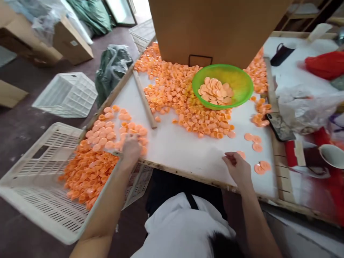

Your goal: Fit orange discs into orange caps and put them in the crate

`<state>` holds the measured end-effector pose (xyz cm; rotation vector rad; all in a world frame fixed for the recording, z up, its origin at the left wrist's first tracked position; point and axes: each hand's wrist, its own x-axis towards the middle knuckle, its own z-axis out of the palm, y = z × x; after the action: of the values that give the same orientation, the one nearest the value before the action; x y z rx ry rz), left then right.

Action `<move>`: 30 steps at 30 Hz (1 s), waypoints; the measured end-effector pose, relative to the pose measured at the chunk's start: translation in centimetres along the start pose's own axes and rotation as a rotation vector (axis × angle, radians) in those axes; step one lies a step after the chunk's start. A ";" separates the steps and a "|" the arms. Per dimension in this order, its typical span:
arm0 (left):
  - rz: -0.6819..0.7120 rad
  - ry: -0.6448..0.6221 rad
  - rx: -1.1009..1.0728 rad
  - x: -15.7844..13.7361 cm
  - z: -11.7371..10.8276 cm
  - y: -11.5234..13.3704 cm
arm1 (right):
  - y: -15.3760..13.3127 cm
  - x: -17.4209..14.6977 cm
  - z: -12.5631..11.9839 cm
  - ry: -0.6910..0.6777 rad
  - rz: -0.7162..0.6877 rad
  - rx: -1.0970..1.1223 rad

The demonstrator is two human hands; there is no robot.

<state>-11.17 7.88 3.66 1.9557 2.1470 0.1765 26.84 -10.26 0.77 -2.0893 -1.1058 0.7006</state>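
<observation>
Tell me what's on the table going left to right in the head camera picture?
Left hand on a patch of orange caps → wooden stick → big cap pile → green bowl → right hand → phone → white cup.

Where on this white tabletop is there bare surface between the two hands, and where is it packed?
Bare: the table strip between the left hand and right hand, below the main cap pile. Also left of the wooden stick. Crowded: around the green bowl and by the left hand's cap cluster.
</observation>
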 end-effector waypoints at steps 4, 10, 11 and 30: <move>0.046 0.295 0.009 1.5 -0.6 -1.8 | 3.3 1.7 -3.8 0.234 0.037 -0.221; 0.444 0.105 -0.286 -2.0 3.9 8.0 | 5.6 3.5 -3.0 0.237 0.008 -0.408; 0.507 0.076 -0.312 -2.5 4.8 10.2 | 5.8 3.7 -2.8 0.228 0.025 -0.394; 0.643 -0.071 -0.292 -4.6 8.1 12.4 | 0.2 3.0 -1.7 0.178 -0.014 -0.150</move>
<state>3.24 4.06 -0.75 2.3413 1.2917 0.4851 29.69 -8.28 1.27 -2.2187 -1.1005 0.4262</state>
